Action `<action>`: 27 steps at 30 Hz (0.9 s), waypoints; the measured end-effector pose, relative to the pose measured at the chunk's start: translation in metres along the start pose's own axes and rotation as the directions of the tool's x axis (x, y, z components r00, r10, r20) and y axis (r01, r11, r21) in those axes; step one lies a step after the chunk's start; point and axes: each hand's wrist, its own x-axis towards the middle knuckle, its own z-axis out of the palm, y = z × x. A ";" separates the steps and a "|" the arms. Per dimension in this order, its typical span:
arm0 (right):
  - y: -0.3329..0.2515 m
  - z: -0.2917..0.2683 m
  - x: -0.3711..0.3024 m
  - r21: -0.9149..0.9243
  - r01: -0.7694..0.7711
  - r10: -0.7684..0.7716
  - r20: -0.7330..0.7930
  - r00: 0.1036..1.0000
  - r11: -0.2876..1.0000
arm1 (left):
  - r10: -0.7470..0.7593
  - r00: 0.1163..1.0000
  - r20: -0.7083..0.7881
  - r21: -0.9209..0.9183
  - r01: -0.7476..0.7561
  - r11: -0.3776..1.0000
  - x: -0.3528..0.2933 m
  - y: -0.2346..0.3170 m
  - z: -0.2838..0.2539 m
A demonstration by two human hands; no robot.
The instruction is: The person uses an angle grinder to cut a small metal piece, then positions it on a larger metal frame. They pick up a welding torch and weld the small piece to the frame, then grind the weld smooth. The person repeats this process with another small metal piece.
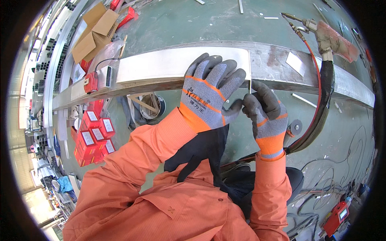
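A long white board [161,62] lies along a grey metal beam [277,60]. My left hand [209,86], in a grey and orange work glove, rests on the board near its right end. Its fingers are stretched out, and the thumb reaches toward my other hand. At the board's right end stands a thin strip [249,72], seen edge-on, crossing the beam toward me. My right hand [265,108], gloved the same way, pinches the near end of this strip. The fingertips partly hide the grip.
A welding torch [309,26] with a thick black cable [327,88] hangs over the beam's right part. A small pale plate [295,64] lies on the beam. Left are a red tool [91,82], red boxes [96,136], a bucket [161,106] and a cardboard box [94,32]. Cables [329,184] litter the floor.
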 end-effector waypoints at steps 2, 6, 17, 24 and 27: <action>0.001 -0.005 0.004 -0.030 0.073 -0.074 -0.001 0.997 0.997 | -0.017 0.999 0.031 -0.034 0.018 0.999 0.001 0.001 -0.003; -0.006 -0.015 0.015 -0.174 0.138 -0.123 0.093 0.988 0.975 | -0.026 0.999 0.020 -0.012 0.026 1.000 0.000 -0.002 0.002; 0.008 -0.024 0.011 0.170 -0.034 0.012 0.128 0.992 0.985 | -0.027 0.999 -0.019 0.024 0.028 0.999 0.008 0.000 0.008; 0.003 -0.012 0.001 0.361 -0.186 0.205 -0.015 0.979 0.914 | 0.003 1.000 -0.029 0.051 -0.001 0.999 0.006 0.000 0.012; 0.009 -0.006 0.001 0.468 -0.038 0.104 -0.117 0.988 0.883 | 0.016 0.999 -0.031 0.043 -0.014 0.999 0.007 0.000 0.015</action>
